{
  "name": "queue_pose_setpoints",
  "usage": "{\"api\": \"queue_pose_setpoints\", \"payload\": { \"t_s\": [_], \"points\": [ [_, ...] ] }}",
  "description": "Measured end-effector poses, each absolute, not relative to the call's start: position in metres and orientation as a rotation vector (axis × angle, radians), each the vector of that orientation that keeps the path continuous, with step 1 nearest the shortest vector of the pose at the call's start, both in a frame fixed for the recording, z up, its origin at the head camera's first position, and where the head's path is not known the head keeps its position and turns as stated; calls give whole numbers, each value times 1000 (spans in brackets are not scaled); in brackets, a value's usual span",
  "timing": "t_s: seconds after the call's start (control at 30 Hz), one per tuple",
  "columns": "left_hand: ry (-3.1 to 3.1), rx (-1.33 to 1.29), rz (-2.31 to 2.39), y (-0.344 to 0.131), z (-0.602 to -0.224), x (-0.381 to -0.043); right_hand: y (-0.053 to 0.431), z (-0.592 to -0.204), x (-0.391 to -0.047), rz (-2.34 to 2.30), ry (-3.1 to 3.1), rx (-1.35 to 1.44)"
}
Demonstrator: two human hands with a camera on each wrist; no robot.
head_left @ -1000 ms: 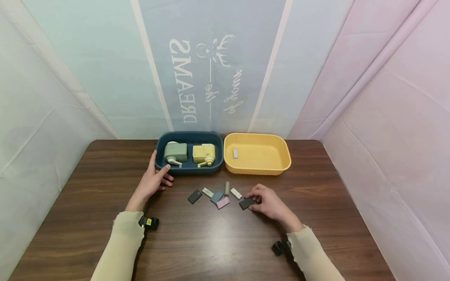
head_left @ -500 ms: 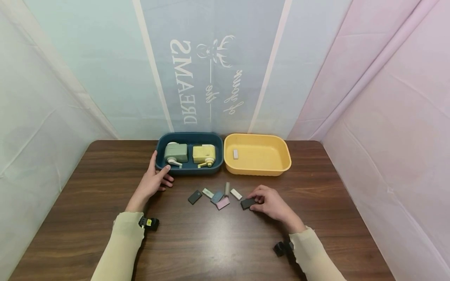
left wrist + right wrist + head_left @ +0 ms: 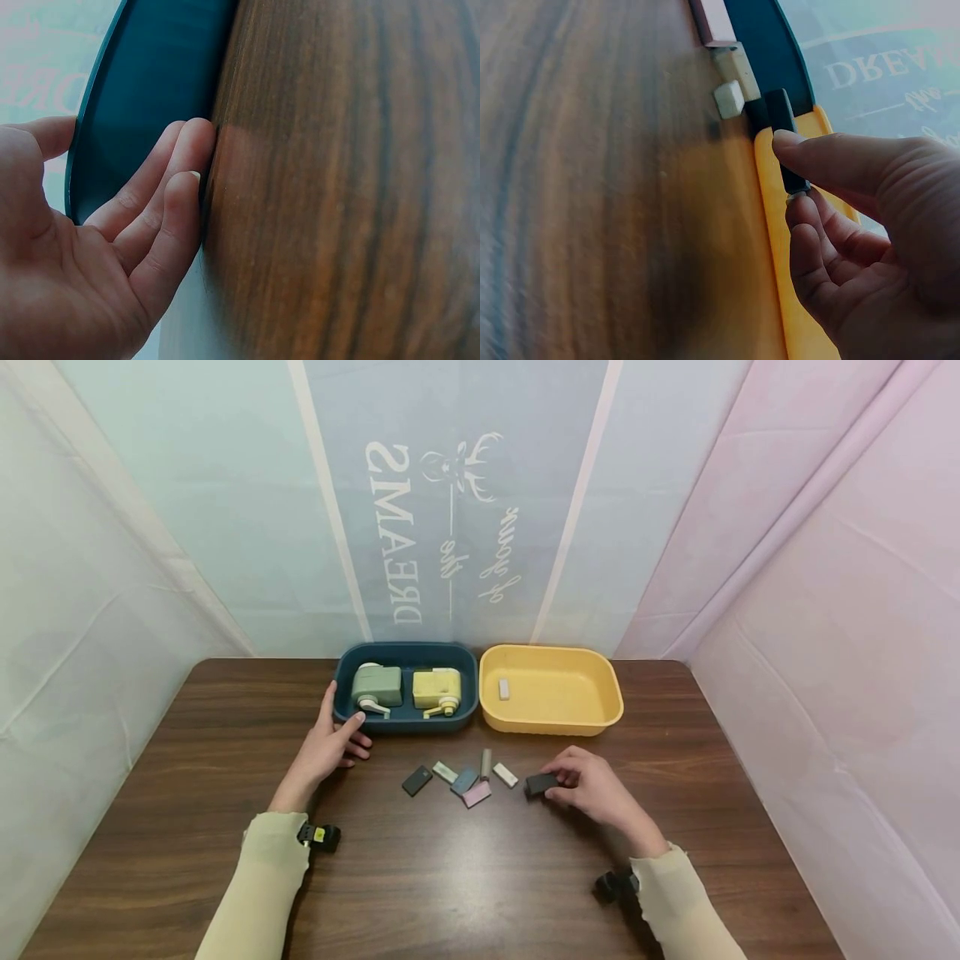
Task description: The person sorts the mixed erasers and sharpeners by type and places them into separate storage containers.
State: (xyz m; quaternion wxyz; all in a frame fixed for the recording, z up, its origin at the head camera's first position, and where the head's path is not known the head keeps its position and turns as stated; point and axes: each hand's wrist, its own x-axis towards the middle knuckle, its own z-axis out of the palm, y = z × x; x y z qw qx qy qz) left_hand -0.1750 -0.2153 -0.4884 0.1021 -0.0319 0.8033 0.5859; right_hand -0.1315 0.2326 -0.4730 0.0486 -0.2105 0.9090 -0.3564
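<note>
In the head view my right hand pinches a small black rectangular block between thumb and fingers, to the right of the loose pieces. The right wrist view shows the black block tilted, with a light bit at its lower end. My left hand rests against the front left corner of a dark blue bin. Its thumb lies at the rim and its relaxed fingers touch the outer wall. A green crank-handled device and a yellow one lie inside that bin.
Several small blocks lie on the wooden table: black, pale green, blue-grey, pink, grey-brown and cream. A yellow bin with one white block adjoins the blue bin.
My right hand has drawn the black block a little to the right, away from the cream block, and it now appears raised off the table. The left hand has stayed at the blue bin.
</note>
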Motion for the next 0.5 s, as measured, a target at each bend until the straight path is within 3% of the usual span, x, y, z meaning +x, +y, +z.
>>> {"api": "queue_pose_setpoints", "payload": {
  "t_s": [0.5],
  "points": [
    [2369, -87, 1736, -215, -488, -174, 242, -456, -140, -1134, 2827, -662]
  ]
}}
